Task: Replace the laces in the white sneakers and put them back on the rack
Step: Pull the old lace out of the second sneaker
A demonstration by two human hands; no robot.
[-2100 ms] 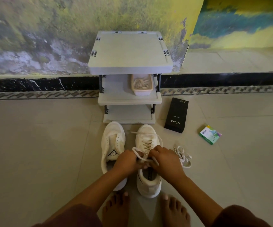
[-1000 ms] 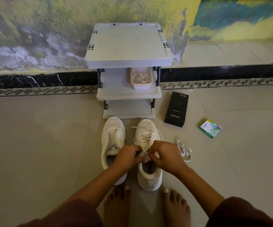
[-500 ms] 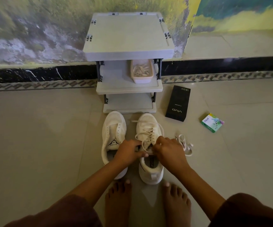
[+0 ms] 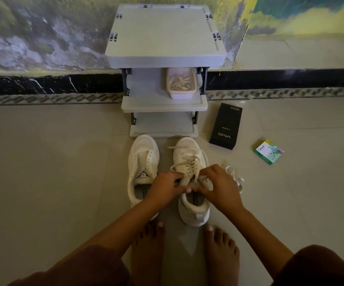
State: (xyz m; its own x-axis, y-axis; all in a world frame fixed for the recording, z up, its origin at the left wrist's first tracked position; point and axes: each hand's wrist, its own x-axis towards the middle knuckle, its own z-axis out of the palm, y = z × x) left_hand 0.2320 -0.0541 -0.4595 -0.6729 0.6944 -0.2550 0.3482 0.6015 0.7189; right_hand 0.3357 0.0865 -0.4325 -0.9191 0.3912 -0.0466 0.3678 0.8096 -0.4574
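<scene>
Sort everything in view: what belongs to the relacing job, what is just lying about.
Job: unlaced sneaker; laced sneaker; threaded lace, pinched by left hand and right hand; loose lace; rack.
Lying about: black box; green packet; tub on the rack's middle shelf.

We are likely in a home: pale tiled floor (image 4: 43, 182), weathered painted wall (image 4: 43, 38), a small shoe rack (image 4: 163, 38) against it, bare feet (image 4: 146, 254).

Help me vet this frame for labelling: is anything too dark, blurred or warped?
Head view: dim overall, the near foreground almost in shadow; the left hand and right hand pinching the lace on the laced sneaker are readable; the wall is soft; the wide lens bows the black skirting.
</scene>
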